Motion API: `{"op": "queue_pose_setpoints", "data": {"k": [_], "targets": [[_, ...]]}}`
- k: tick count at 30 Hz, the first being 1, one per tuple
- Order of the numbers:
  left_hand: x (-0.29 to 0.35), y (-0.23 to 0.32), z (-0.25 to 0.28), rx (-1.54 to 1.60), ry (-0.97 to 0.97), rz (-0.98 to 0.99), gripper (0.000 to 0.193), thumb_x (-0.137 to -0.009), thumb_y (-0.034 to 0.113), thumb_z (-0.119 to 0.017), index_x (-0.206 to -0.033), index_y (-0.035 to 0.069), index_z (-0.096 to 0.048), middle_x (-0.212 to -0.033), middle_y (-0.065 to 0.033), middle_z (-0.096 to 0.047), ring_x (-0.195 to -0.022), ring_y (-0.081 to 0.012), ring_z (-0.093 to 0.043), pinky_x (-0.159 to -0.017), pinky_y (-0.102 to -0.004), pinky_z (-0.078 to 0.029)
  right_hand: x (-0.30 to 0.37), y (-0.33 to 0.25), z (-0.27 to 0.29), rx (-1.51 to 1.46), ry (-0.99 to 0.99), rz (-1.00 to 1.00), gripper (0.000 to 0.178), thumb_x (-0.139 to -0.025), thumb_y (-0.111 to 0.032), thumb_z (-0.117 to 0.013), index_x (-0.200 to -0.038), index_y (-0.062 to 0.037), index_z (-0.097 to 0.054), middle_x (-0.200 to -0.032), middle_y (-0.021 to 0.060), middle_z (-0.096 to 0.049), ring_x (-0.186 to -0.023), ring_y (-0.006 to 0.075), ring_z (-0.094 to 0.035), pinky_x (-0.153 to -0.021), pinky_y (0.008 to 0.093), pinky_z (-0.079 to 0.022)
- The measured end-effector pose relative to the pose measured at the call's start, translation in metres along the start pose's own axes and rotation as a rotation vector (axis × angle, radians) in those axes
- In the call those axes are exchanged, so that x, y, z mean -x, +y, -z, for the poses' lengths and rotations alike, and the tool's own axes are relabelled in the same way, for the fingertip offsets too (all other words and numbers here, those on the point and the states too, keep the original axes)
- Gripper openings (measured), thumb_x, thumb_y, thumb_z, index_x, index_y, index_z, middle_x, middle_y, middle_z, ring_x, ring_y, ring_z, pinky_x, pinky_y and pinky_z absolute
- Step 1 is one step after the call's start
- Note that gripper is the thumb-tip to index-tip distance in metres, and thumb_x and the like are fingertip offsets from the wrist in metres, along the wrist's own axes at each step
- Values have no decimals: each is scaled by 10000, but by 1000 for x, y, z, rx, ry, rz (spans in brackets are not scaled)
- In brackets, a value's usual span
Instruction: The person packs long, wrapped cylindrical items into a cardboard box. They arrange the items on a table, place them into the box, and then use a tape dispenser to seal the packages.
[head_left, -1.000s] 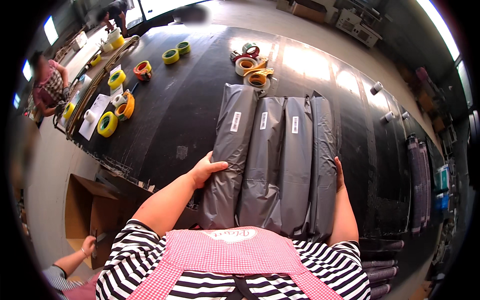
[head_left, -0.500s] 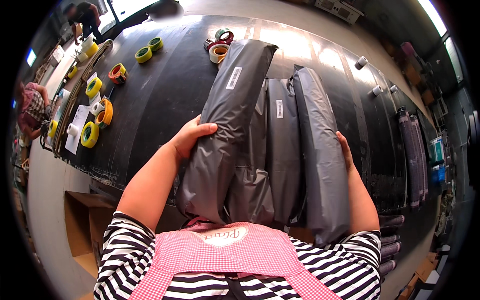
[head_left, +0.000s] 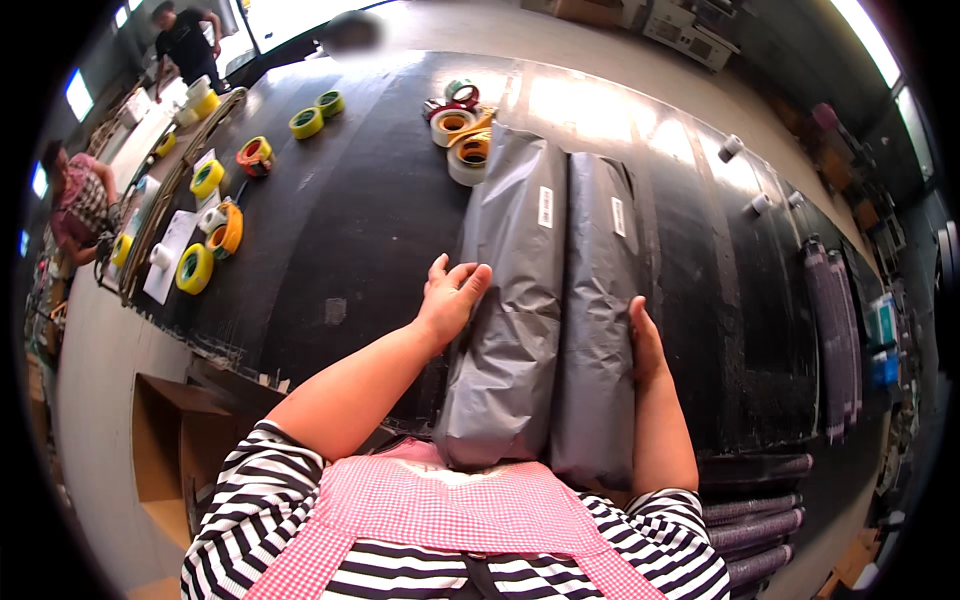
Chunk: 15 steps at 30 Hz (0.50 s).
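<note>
Two long grey plastic-wrapped packages lie side by side in front of me, reaching from the black table back to my apron. The left package (head_left: 508,330) and the right package (head_left: 596,350) each bear a small white label near the far end. My left hand (head_left: 452,300) is at the left package's outer side, fingers apart and thumb pointing at its edge. Against the outer side of the right package rests my right hand (head_left: 646,342), its fingers stretched out, partly hidden. Whether anything lies beneath the two packages is hidden.
Tape rolls (head_left: 470,150) stand just beyond the left package, with more yellow tape rolls (head_left: 195,268) at the table's left. Dark rolled material (head_left: 830,330) lies at right, more rolls (head_left: 750,520) below. A cardboard box (head_left: 175,440) sits lower left. Two people work at far left.
Several packages were spread between my hands; now two show, lying close together. My left hand has moved right and loosened, my right hand has moved left and slightly down.
</note>
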<state>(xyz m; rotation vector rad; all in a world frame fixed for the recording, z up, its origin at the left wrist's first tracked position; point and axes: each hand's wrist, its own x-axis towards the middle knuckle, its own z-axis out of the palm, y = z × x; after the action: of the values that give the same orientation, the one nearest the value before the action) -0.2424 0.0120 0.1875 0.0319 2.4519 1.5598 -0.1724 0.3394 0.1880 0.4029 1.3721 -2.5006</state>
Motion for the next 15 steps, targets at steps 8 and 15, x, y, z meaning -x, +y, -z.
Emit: {"op": "queue_pose_setpoints", "data": {"k": [8, 15], "targets": [[4, -10, -25, 637, -243, 376, 1262, -755, 775, -648, -1586, 118, 39, -1601, -196, -234, -1443, -305, -301, -1154, -464, -275, -43, 33, 78, -153, -19, 63, 831, -897, -710, -514, -1414, -59, -503, -1348, 92, -576, -1185, 224, -586, -1021, 394, -473], [10, -23, -24, 612, -164, 231, 1255, -767, 709, -703, -1584, 75, 8, -1578, -203, -278, -1443, -298, -309, -1167, -404, -271, -37, 26, 54, -93, 92, 221, 834, -878, -704, -541, -1406, -59, -511, -1336, 98, -585, -1179, 232, -589, -1020, 401, -474]]}}
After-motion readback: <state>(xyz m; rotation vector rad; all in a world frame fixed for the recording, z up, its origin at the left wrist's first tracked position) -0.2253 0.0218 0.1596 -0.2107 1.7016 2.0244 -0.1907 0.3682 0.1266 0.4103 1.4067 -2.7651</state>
